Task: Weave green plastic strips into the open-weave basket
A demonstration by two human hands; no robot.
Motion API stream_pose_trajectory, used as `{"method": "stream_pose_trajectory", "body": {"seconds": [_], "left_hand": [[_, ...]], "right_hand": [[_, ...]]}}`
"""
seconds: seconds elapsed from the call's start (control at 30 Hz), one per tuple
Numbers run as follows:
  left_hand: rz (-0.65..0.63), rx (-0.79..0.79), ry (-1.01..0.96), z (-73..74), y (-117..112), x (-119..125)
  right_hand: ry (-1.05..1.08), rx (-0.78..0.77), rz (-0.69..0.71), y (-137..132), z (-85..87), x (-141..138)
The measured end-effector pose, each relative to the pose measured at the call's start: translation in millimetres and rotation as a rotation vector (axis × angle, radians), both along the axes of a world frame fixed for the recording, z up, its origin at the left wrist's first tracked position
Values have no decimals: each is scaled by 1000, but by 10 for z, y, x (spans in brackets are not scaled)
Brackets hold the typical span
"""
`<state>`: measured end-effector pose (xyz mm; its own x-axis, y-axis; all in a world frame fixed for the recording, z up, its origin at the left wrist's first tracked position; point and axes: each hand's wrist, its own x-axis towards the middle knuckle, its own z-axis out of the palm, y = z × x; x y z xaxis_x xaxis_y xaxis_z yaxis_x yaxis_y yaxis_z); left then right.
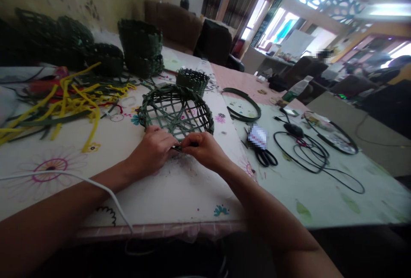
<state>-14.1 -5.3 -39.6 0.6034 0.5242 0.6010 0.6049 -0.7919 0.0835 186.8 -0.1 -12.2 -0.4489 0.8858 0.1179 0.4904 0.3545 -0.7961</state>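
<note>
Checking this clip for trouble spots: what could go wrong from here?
The white cable lying across the forearm behind the left hand could catch and tug that arm. The round woven base is held at its near rim by both hands, with the right hand pinching there, so a slip might let the strips spring loose. The small woven basket sits just behind the base and might get knocked.

Item: my fingers (192, 140) are hiding the near rim of the woven base (167, 107). Item: a pixelated patch (257, 137) is masking whatever lies on the scissors (265, 157).
</note>
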Motion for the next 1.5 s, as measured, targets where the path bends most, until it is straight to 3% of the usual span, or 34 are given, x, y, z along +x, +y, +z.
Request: {"method": "stream_pose_trajectory", "body": {"seconds": [0.1, 0.23, 0.4, 0.57, 0.83, 0.97, 1.13, 1.33, 1.5], "left_hand": [[-10, -33, 3, 7, 29, -22], [31, -112, -26, 33, 59, -53], [105, -125, -85, 70, 96, -117], [88, -105, -102, 51, 117, -132], [135, -116, -93, -5, 149, -109], [149, -5, -97, -10, 126, -110], [115, 167, -83, -11, 31, 54], [127, 347, -40, -34, -4, 134], [199, 392, 59, -40, -3, 128]], "right_hand": [[33, 134, 44, -21, -15, 15], [133, 367, -18, -43, -52, 108], [-101, 598, 16, 37, -137, 306], [-215, 602, 15, 92, -242, 311], [-221, 643, -47, 62, -322, 100], [-237, 655, 5, 79, -300, 193], [-283, 657, -14, 99, -288, 299], [-293, 647, -48, 98, -355, 207], [-262, 637, -108, 67, -424, 128]]}}
